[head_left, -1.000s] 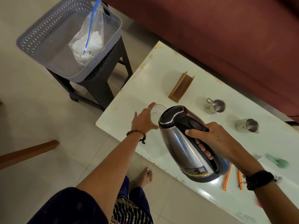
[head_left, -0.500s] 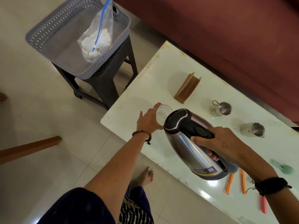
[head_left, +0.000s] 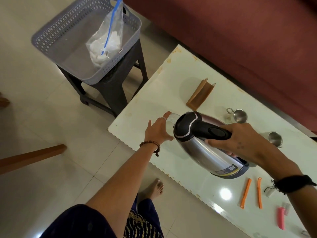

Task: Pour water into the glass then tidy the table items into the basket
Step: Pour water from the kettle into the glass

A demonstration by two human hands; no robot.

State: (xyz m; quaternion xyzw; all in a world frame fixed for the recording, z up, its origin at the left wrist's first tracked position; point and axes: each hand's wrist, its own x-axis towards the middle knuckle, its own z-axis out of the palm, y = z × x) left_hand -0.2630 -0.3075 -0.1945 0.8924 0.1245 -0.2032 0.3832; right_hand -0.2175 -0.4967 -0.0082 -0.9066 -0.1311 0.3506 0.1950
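Head view showed the glass [head_left: 171,121] standing near the counter [head_left: 154,100] corner closest to the basket, mostly hidden behind the kettle lid. Left hand [head_left: 158,128] had its grip wrapped round the glass, fingers curled on the near wall, steadying it. Right hand [head_left: 240,140] had its grip clenched round the black handle of the steel kettle [head_left: 204,143], tipped spout-down toward the rim. Whether water was flowing could not be told; spout and fill level were hidden.

Judgement for a clean pour: keep the spout just over the rim, tilt slowly, keep the left hand low on the glass and clear of the stream, stop short of the brim, level the kettle before pulling away.

Further out: brown holder [head_left: 199,95], two steel mugs [head_left: 239,115] [head_left: 274,139], two orange sticks [head_left: 246,193], pink item [head_left: 281,218]. Basket [head_left: 51,33] sat on a dark stool beside the counter, holding a zip bag [head_left: 106,43].

Writing: kettle had a rating label near its base, basket a small tag; neither was legible.
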